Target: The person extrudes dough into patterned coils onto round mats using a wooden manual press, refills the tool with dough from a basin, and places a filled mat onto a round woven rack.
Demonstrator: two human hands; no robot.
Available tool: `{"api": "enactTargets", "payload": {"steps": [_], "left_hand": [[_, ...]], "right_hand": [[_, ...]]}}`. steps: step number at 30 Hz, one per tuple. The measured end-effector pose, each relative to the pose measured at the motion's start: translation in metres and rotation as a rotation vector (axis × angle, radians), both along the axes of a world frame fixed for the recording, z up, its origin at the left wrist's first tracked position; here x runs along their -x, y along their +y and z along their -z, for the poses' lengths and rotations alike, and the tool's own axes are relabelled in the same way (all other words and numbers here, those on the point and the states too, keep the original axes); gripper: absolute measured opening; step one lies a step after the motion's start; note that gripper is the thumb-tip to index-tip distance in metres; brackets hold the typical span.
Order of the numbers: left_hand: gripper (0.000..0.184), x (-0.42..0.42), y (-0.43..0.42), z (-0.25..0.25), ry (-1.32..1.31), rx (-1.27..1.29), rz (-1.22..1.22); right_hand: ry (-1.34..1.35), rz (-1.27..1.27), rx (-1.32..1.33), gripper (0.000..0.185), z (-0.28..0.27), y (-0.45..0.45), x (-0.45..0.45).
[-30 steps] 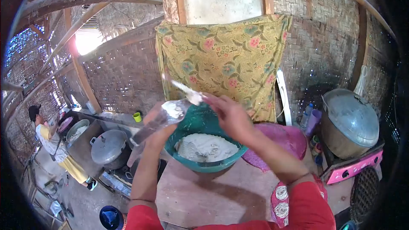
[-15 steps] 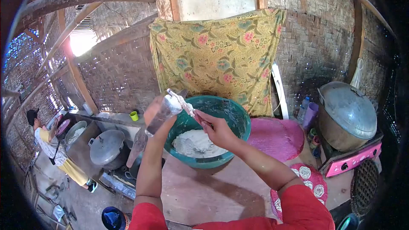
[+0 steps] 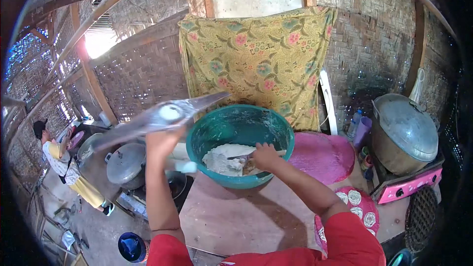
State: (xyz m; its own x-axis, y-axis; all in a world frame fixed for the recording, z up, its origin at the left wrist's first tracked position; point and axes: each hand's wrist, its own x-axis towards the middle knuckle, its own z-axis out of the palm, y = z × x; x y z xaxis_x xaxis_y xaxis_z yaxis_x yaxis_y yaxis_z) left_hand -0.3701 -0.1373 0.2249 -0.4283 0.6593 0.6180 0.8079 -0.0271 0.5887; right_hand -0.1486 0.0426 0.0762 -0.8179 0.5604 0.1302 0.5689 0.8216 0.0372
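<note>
My left hand (image 3: 165,143) is closed around a long-handled press (image 3: 148,124), blurred by motion, with white dough (image 3: 170,112) in its round well. The press is tilted, up and left of a big green basin (image 3: 241,181). Inside that basin lies a mound of white dough (image 3: 221,160). Over it, my right hand (image 3: 266,157) grips a flat-bladed scraper (image 3: 239,157), its blade at the dough and a pale handle end sticking out behind the fist. How deep the blade goes I cannot tell.
On the right, a pink mat (image 3: 325,160), coiled noodle rounds (image 3: 354,197) on a pink tray, and a large lidded pot (image 3: 405,135) on a pink stove (image 3: 409,185). At left, another lidded pot (image 3: 126,166) and a person (image 3: 64,162). A patterned cloth (image 3: 256,59) hangs behind the basin.
My right hand has gone down into the basin with the scraper, away from the press. My left hand has moved left and turned the press so its long ends spread sideways.
</note>
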Motion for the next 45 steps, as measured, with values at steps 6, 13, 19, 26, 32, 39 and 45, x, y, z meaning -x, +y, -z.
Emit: {"api": "enactTargets", "payload": {"steps": [6,13,19,26,32,39,45], "left_hand": [[0.011,-0.033,-0.008,0.003,-1.215,-0.644,1.103],[0.022,-0.110,0.030,0.131,-1.318,-0.320,0.669],[0.030,-0.195,-0.009,0.191,-0.314,0.227,0.803],[0.039,-0.269,-0.037,0.178,0.053,0.356,1.126],[0.053,-0.328,-0.073,0.172,-0.416,1.086,1.296],[0.051,-0.373,-0.059,0.259,-0.256,1.055,1.521],[0.041,-0.401,-0.028,0.156,-0.338,0.872,1.533]], "right_hand": [[0.635,-0.494,2.074,0.082,-0.041,-0.101,0.001],[1.162,-0.325,2.646,0.091,0.015,-0.167,-0.119],[1.339,0.160,0.926,0.062,-0.023,-0.194,-0.241],[0.676,0.132,0.246,0.084,-0.076,-0.245,-0.291],[0.497,0.221,0.481,0.083,-0.055,-0.263,-0.320],[1.024,0.266,1.309,0.093,-0.004,-0.266,-0.386],[1.256,-0.201,1.987,0.113,0.078,-0.290,-0.459]]}}
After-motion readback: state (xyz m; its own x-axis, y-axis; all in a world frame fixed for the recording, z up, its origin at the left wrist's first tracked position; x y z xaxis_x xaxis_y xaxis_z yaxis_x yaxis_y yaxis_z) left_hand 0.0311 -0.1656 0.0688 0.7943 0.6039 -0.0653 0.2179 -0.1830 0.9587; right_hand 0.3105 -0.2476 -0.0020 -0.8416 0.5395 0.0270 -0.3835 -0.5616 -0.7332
